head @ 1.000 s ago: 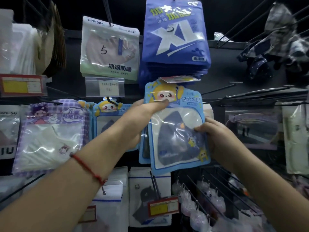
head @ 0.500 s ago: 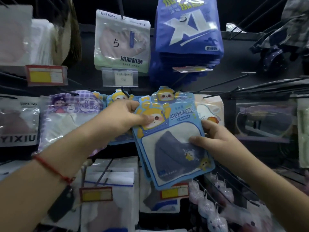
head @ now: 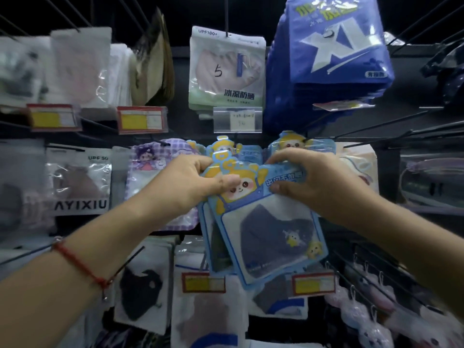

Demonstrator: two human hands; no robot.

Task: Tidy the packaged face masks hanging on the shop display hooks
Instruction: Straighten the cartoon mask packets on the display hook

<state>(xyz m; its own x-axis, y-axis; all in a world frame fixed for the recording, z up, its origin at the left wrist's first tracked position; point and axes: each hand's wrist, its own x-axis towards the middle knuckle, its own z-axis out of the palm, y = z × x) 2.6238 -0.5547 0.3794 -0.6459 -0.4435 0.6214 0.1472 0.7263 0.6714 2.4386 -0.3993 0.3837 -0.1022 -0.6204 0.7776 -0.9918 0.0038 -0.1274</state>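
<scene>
A pale green mask pack point(head: 226, 71) at upper centre is showing "UPF100+" printed at its top and a handwritten "5" on its window. The blue pack point(head: 336, 43) to its right is displaying a large white "XL". At left, a clear pack point(head: 80, 180) is reading "UPF 50" and "AYIXIU".

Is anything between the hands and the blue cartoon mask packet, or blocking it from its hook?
Nothing lies between: the left hand and right hand both grip the blue cartoon mask packet at its top. The hook itself is hidden behind hands and packets, so its path cannot be judged.
</scene>
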